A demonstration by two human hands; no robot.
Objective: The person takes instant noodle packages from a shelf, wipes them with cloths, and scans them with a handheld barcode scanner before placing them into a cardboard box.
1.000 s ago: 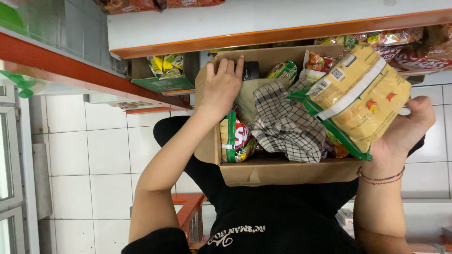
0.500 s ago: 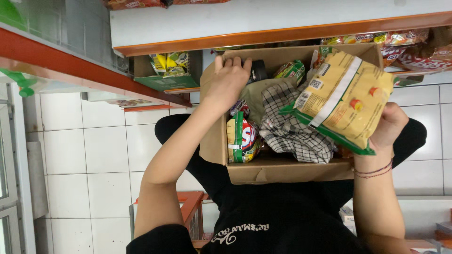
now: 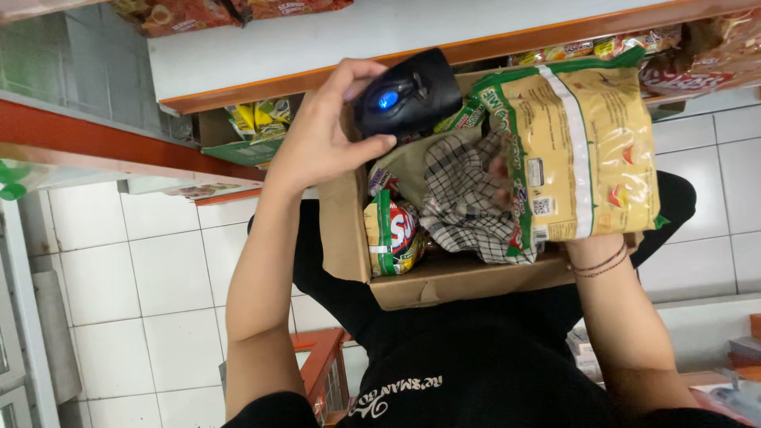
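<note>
My left hand (image 3: 317, 147) grips a black handheld scanner (image 3: 406, 93) with a blue light, held over the far left corner of an open cardboard box (image 3: 444, 287) that rests on my lap. My right hand (image 3: 596, 252) holds up a large yellow and green snack bag (image 3: 583, 154) over the right side of the box. The bag covers the fingers, so only the wrist with thin bracelets shows. Inside the box lie a checked cloth (image 3: 464, 202) and a red, green and yellow snack pack (image 3: 394, 234).
A white shelf with an orange edge (image 3: 444, 54) runs just beyond the box, with snack packs (image 3: 697, 63) under it at the right. A smaller box of yellow packs (image 3: 254, 127) sits at the left. White floor tiles (image 3: 151, 277) and an orange crate (image 3: 321, 368) lie below.
My left hand has come up from the box's edge, now gripping the black scanner. My right hand has brought the big snack bag closer and turned it upright.
</note>
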